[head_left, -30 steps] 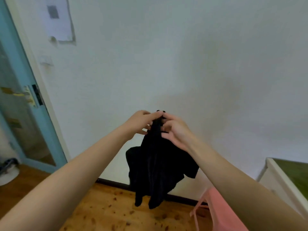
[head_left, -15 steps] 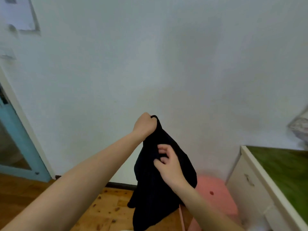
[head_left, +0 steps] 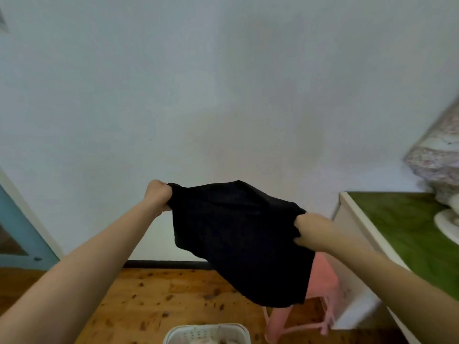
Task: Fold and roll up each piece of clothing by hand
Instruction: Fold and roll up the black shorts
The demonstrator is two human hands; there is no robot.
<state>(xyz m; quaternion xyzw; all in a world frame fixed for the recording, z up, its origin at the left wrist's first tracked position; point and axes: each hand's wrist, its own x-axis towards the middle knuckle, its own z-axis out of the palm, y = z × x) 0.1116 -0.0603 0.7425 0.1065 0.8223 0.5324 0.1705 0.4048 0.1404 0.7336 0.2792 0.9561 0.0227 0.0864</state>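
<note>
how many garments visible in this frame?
1 for certain: the black garment, held spread in the air between the left hand and right hand. The white basket at the bottom edge may hold more; its contents are too cropped to tell.

Single view — head-worn, wide-angle, no second camera to overlap with. It looks forward and slightly down, facing a pale wall [head_left: 223,83] square-on; lines bow toward the frame edges. Both forearms enter from the bottom corners, so the left hand [head_left: 159,194] and right hand [head_left: 313,232] sit close, near mid-frame. Wooden floor [head_left: 161,294] fills the lower band. A white basket [head_left: 206,330] is cut by the bottom edge — almost directly below the lens. A green-topped table [head_left: 402,227] runs off at right.
</note>
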